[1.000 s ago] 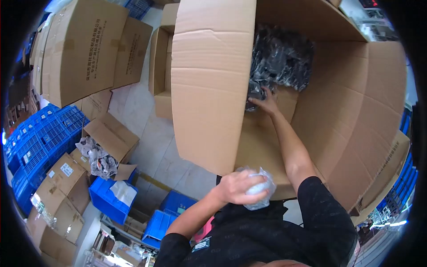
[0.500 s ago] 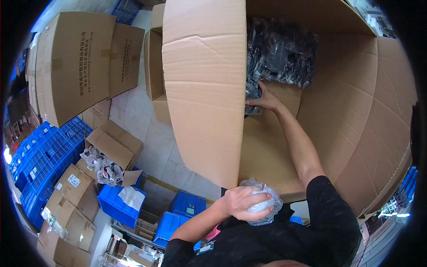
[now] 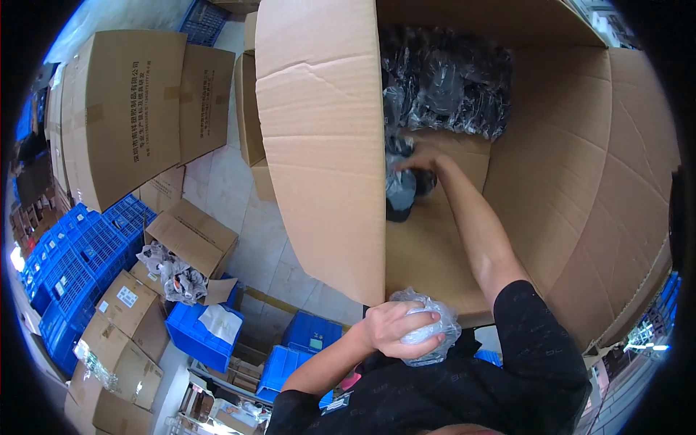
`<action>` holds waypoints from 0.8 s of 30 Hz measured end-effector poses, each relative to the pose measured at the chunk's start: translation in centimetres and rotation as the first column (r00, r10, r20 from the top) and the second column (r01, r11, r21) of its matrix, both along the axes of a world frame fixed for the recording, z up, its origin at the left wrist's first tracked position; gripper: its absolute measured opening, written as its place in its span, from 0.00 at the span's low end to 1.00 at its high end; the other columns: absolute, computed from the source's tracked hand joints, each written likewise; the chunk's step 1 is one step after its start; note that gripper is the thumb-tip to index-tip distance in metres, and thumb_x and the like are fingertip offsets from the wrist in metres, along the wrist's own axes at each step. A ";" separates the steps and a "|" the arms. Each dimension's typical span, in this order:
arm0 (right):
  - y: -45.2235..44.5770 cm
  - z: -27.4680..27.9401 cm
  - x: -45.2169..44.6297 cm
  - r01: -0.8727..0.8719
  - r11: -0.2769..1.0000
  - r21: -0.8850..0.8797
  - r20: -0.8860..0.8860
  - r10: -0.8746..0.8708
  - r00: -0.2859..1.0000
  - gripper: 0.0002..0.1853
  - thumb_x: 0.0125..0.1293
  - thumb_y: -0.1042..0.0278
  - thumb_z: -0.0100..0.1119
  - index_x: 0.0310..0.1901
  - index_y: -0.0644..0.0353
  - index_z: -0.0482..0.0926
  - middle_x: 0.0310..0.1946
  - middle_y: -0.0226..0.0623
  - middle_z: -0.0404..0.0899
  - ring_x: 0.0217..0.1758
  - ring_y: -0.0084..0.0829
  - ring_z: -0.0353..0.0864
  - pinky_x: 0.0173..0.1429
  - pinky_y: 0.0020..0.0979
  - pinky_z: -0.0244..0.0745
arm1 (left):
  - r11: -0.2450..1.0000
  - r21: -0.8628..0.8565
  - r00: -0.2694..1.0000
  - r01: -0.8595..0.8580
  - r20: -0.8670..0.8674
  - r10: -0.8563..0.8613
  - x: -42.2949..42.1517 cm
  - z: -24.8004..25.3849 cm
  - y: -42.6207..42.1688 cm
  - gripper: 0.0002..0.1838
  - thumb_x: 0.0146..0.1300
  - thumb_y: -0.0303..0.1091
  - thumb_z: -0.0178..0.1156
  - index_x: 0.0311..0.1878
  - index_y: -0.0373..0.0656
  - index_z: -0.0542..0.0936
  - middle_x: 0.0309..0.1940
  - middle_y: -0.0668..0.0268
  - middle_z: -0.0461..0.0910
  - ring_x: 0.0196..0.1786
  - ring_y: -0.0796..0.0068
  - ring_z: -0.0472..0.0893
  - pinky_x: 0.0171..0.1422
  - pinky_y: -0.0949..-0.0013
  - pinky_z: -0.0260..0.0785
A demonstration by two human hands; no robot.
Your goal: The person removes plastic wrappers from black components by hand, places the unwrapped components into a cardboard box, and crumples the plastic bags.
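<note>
My left hand (image 3: 403,330) is closed round a bundle in clear plastic wrap (image 3: 433,335), held in front of my chest at the near edge of the large cardboard box (image 3: 435,264). What the wrap contains cannot be made out. My right hand (image 3: 424,159) reaches deep into that box, smeared by motion, its fingers at a dark plastic-wrapped piece (image 3: 400,190) on the left of the box floor. Whether the fingers grip it is unclear. More black pieces in clear bags (image 3: 453,90) are packed in rows against the far wall.
A tall box flap (image 3: 319,138) hides the box's left side. Printed cartons (image 3: 138,109) stand at the left. Blue crates (image 3: 80,250), smaller boxes (image 3: 119,304) and blue bins (image 3: 206,333) are lower left. An open carton holds plastic-wrapped items (image 3: 177,274).
My right hand has shifted slightly within the box, and the dark wrapped pieces beside it now show farther toward me. My left hand keeps its hold on the bundle. The view has shifted a little.
</note>
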State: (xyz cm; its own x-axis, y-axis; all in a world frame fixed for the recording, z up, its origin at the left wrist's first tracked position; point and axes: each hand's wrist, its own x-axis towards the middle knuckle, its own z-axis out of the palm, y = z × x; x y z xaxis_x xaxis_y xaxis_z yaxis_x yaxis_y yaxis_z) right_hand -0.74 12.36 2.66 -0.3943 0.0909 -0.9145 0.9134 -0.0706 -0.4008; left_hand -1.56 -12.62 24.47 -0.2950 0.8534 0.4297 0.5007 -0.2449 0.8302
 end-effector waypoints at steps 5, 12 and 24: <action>-5.1 -4.5 5.9 0.346 0.761 -0.549 -0.013 -0.422 0.907 0.46 0.46 0.56 0.78 0.65 0.66 0.67 0.60 0.43 0.74 0.64 0.40 0.72 0.68 0.38 0.64 | 1.000 -0.004 1.000 -0.007 -0.010 0.007 0.1 -0.2 -0.2 0.19 0.40 0.32 0.70 0.40 0.62 0.81 0.40 0.66 0.81 0.34 0.69 0.82 0.33 0.76 0.73; -7.2 -2.4 5.2 0.558 0.763 -0.328 0.007 -0.588 0.809 0.40 0.49 0.61 0.75 0.63 0.66 0.68 0.56 0.41 0.77 0.58 0.36 0.76 0.66 0.33 0.66 | 1.000 -0.001 0.999 -0.017 -0.051 0.017 0.4 -0.3 -0.3 0.19 0.41 0.33 0.69 0.41 0.62 0.81 0.41 0.66 0.80 0.34 0.70 0.81 0.34 0.75 0.73; -5.3 -0.6 9.9 0.425 0.796 -0.431 -0.152 -0.528 0.835 0.31 0.54 0.68 0.69 0.61 0.64 0.70 0.55 0.39 0.77 0.56 0.32 0.77 0.63 0.34 0.71 | 0.999 0.040 0.997 -0.031 -0.068 0.034 1.2 -0.9 -0.3 0.19 0.42 0.33 0.69 0.41 0.62 0.80 0.42 0.65 0.80 0.32 0.71 0.81 0.31 0.75 0.72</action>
State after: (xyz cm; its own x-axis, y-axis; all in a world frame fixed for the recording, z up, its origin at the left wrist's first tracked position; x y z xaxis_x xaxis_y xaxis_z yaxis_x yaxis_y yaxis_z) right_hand 9.15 7.10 2.06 -0.6100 0.0106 -0.7924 0.5929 -0.6573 -0.4652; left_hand -0.38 -12.89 23.54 -0.2911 0.8259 0.4829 0.5648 -0.2591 0.7835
